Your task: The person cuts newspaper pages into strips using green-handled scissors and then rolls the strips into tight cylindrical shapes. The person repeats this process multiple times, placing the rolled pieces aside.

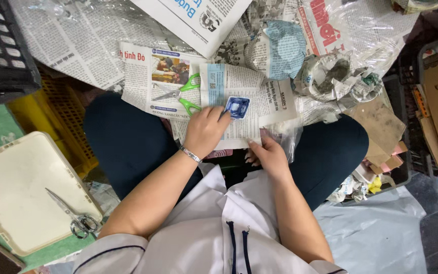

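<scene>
Our left fingers (218, 112) curl narrowly around the near-left edge of the small blue square dish with a pale centre (237, 107), pinching it and pressing it onto the cut sheet of newspaper (242, 99) spread over our lap. The left hand (205, 131), with a silver bracelet (190, 154) at its wrist, covers the lower left part of that sheet. Our right fingers (255, 150) lie flat and close together on the sheet's near edge, holding the paper down and gripping nothing else; the right hand (269, 156) rests just beside a scrap of clear plastic film (286, 138).

Judging by how things lie, we are early in the wrapping: the dish sits bare on the paper, near the sheet's middle, and no edge has been folded over it yet. All the folding and closing appears left to do.

The dish lies flat, open face up. It is nearly square, so it has hardly any long axis; its corners are turned slightly, one pointing away from us and to the right. The sheet's long side runs away from us.

Just left of the dish, green-handled scissors (181, 94) lie on another newspaper page, blades pointing left. Beyond, crumpled newspaper bundles (330, 73) are heaped. Far left, steel scissors (72, 213) rest on a cream plastic tray (21, 187).
</scene>
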